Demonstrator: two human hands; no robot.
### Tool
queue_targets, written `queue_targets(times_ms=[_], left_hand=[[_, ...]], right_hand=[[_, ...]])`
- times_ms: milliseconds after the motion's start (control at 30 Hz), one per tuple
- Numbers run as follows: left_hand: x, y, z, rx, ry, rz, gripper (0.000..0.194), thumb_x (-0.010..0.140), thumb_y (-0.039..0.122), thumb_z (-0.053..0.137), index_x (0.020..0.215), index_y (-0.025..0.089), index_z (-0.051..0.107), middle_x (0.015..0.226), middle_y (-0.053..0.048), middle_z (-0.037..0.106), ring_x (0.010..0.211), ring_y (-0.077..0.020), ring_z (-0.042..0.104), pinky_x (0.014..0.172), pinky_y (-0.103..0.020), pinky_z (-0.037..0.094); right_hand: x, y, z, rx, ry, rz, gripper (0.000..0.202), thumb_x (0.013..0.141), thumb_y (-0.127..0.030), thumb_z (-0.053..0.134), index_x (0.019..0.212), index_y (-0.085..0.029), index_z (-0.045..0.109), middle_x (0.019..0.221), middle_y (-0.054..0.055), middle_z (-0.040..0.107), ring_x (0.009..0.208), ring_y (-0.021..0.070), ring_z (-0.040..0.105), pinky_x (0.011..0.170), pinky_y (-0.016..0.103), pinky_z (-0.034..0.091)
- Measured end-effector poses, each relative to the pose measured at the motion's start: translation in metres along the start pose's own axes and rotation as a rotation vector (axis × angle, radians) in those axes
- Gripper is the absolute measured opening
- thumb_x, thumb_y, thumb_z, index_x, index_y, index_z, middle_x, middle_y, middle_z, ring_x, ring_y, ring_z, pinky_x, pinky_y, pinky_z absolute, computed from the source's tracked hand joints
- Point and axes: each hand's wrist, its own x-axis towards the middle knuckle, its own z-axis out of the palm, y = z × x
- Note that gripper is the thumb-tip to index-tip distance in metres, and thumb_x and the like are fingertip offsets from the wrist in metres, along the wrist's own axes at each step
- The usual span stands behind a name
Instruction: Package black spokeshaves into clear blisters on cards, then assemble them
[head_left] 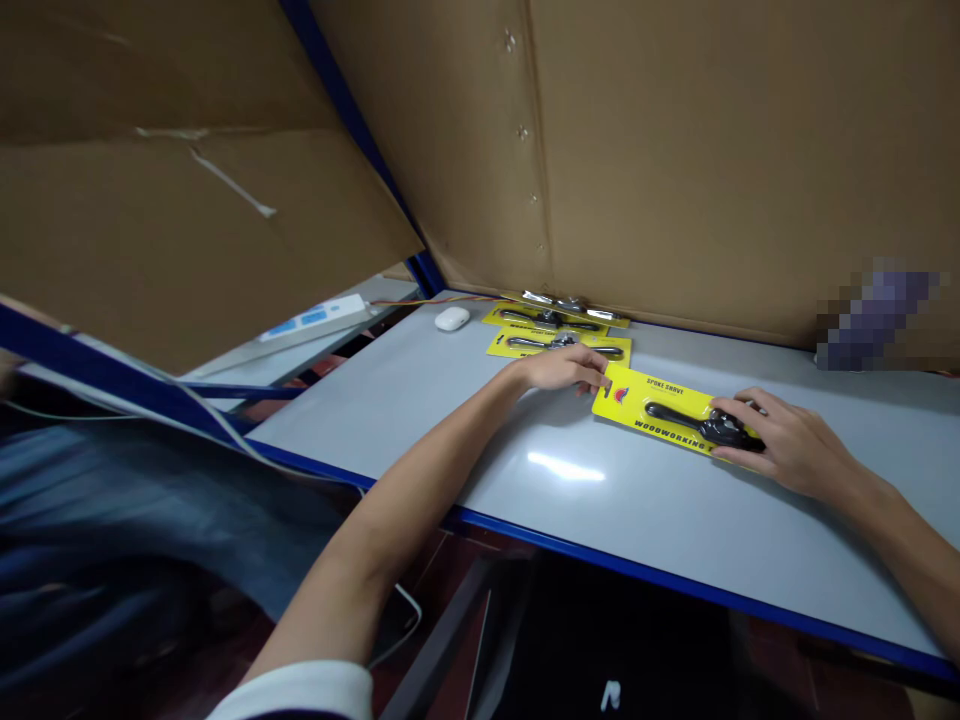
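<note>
**Four yellow packs on one table, one of them in hand**

Nearest is one white cloth sleeve [296, 690] on the left arm; denim-like blue cloth [135, 530], blurred, fills the lower left.

The table [390, 420] is one smooth grey top with a blue edge; a streak of light reflects in it. Four packs are counted. The foremost pack [675, 415] is over the right-hand half of the top, tilted across the view; whether it lies flat or is raised cannot be told. It is a long yellow card, printed "SPOKE SHAVE" above and "WOODWORKING" below, with a red emblem at its left end and one black tool under a clear, glossy blister.

The right hand [795, 445] is partly closed on the pack's right end, fingers and thumb curved over the blister. The left hand [562, 370] has its fingers bent at the left corner; whether they pinch the card cannot be told.

Beyond lie three similar packs, overlapping: a front one [559, 345], a middle one [544, 318] and a rear one [574, 304] with shiny film. Left of them sits one rounded white case [452, 319]; farther left, one power strip [319, 318]. Creased brown cardboard [712, 160] stands behind.
</note>
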Motion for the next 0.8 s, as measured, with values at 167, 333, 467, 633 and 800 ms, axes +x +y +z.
queue_targets(times_ms=[167, 333, 467, 633, 800], left_hand=[[-0.002, -0.003, 0.001, 0.015, 0.012, -0.001, 0.028, 0.086, 0.042, 0.069, 0.077, 0.016, 0.064, 0.072, -0.001, 0.067, 0.063, -0.0132, 0.058, 0.063, -0.027, 0.046], [0.0, -0.006, 0.008, 0.103, 0.09, -0.002, 0.028, 0.091, 0.043, 0.064, 0.094, 0.015, 0.064, 0.075, -0.003, 0.069, 0.061, -0.0135, 0.058, 0.06, -0.028, 0.046], [0.001, -0.006, 0.017, 0.45, 0.281, 0.065, 0.039, 0.095, 0.045, 0.058, 0.117, 0.014, 0.067, 0.093, -0.008, 0.073, 0.073, -0.0186, 0.064, 0.07, -0.034, 0.051], [0.003, -0.011, 0.022, 0.729, 0.419, 0.249, 0.043, 0.105, 0.044, 0.045, 0.13, 0.014, 0.065, 0.128, -0.017, 0.067, 0.113, -0.0286, 0.066, 0.098, -0.046, 0.055], [0.004, -0.012, 0.019, 0.623, 0.407, 0.484, 0.038, 0.109, 0.039, 0.044, 0.138, 0.023, 0.063, 0.14, -0.015, 0.064, 0.133, -0.0267, 0.059, 0.112, -0.047, 0.051]], right_hand=[[-0.003, 0.003, 0.004, -0.011, -0.002, 0.013, 0.058, 0.105, -0.065, 0.044, 0.139, -0.022, 0.064, 0.123, 0.014, 0.071, 0.087, 0.0289, 0.072, 0.073, 0.043, 0.057], [-0.005, 0.006, 0.007, -0.017, 0.005, 0.014, 0.058, 0.105, -0.065, 0.045, 0.138, -0.022, 0.064, 0.123, 0.015, 0.071, 0.089, 0.03, 0.071, 0.077, 0.045, 0.057], [-0.006, 0.006, 0.006, -0.03, -0.004, 0.02, 0.059, 0.106, -0.065, 0.04, 0.139, -0.021, 0.062, 0.123, 0.015, 0.072, 0.089, 0.03, 0.072, 0.075, 0.044, 0.057], [-0.005, 0.006, 0.001, 0.006, -0.021, 0.059, 0.058, 0.107, -0.065, 0.039, 0.137, -0.022, 0.063, 0.122, 0.014, 0.073, 0.091, 0.03, 0.073, 0.076, 0.043, 0.058], [-0.001, 0.002, -0.003, 0.046, -0.067, 0.09, 0.059, 0.105, -0.066, 0.041, 0.135, -0.022, 0.066, 0.121, 0.015, 0.075, 0.096, 0.0332, 0.074, 0.083, 0.048, 0.058]])
